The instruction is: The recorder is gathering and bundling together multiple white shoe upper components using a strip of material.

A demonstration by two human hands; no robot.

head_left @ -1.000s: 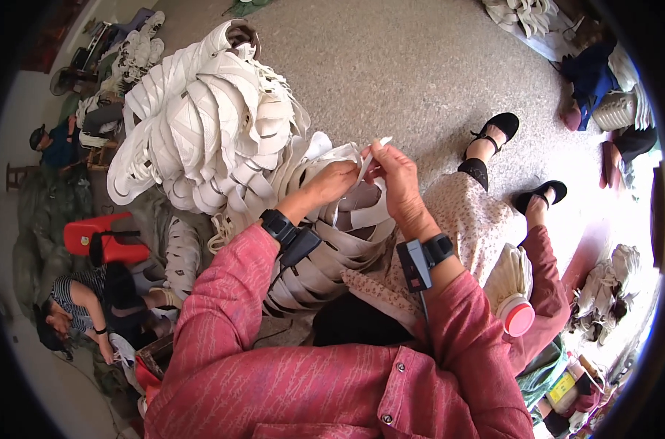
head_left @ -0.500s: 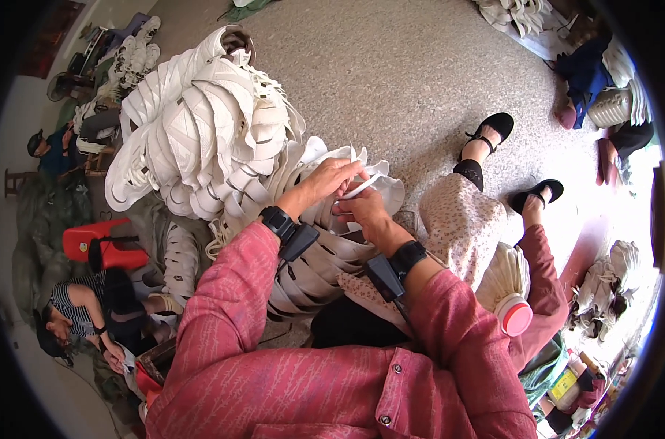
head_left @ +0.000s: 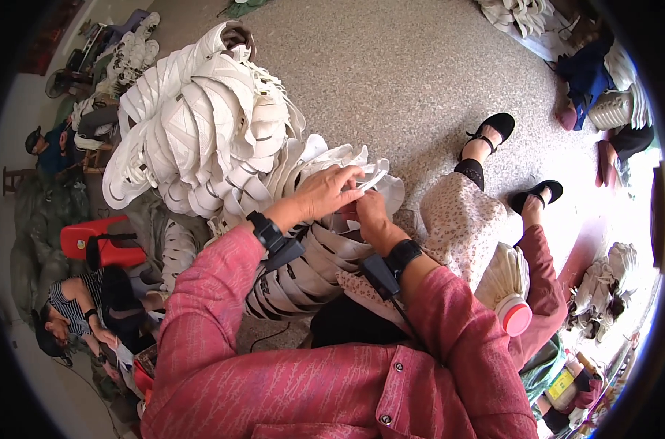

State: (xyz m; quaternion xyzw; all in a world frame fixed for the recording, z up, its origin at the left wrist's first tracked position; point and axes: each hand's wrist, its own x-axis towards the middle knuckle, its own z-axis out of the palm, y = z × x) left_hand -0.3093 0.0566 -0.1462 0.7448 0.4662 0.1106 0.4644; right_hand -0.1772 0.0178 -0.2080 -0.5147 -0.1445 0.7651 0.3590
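Observation:
In front of me lies a row of nested white shoe uppers [head_left: 310, 256], and both my hands are over its far right end. My left hand [head_left: 319, 193] has its thumb and forefinger around the edge of a white shoe upper [head_left: 374, 178], with a small gap between the tips. Close beside it, my right hand [head_left: 375, 219] is closed, its fingers curled inward. Whatever sits in those fingers is hidden from view. Black bands with dark boxes are strapped to both my wrists.
A tall heap of white shoe uppers [head_left: 200, 124] rises at the left. Past it are a red plastic stool [head_left: 102, 241] and a seated person in stripes [head_left: 80, 300]. At the right, a jar with a pink lid [head_left: 516, 319] stands near another person's legs and black shoes [head_left: 493, 132].
My left hand has shifted slightly left, its thumb parting from the fingers. My right hand has turned and curled up more. The white strip between them has moved up and right.

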